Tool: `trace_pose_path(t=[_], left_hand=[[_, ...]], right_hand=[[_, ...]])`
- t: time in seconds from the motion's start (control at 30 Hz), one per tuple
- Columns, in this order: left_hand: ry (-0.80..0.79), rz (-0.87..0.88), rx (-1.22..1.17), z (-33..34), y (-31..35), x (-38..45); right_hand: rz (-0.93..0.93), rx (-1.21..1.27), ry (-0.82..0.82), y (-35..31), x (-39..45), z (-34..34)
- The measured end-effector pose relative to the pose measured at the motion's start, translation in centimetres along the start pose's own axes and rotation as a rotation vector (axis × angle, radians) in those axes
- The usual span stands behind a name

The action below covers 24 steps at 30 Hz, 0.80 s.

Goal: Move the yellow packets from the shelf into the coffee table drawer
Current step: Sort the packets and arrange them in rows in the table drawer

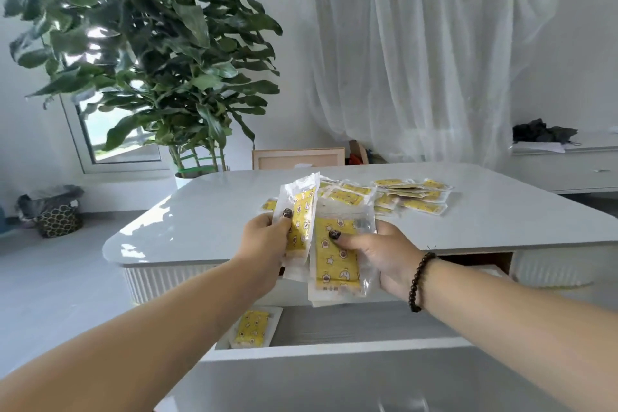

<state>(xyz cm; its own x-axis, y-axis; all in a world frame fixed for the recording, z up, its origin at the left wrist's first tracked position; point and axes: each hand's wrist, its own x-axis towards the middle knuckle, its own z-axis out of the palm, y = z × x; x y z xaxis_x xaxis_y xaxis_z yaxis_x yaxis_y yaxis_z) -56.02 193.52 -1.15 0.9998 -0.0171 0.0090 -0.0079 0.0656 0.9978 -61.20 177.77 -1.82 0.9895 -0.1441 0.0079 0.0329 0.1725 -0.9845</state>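
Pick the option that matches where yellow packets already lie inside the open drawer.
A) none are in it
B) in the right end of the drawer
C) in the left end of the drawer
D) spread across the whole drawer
C: a small stack of yellow packets lies in the left end of the open drawer, while the rest of the drawer floor in view is bare.

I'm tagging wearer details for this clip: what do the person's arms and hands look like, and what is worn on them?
Both forearms are bare, with no sleeves in view. The right hand has a bracelet of dark round beads around its wrist. The left hand wears nothing at the wrist. Both thumbnails carry dark polish. No rings or watch are visible.
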Motion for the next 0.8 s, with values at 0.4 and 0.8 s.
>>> trace_pose_path(t=[0.4,0.8], left_hand=[[-0.036,-0.137,0.227,0.0,-2.6,-2.5],[-0.077,-0.128,0.160,-5.4,-1.9,-0.1]], right_hand=[[0.000,-0.072,0.203,0.4,-1.2,0.0],[0.049,-0.249,0.209,0.9,1.0,-0.5]])
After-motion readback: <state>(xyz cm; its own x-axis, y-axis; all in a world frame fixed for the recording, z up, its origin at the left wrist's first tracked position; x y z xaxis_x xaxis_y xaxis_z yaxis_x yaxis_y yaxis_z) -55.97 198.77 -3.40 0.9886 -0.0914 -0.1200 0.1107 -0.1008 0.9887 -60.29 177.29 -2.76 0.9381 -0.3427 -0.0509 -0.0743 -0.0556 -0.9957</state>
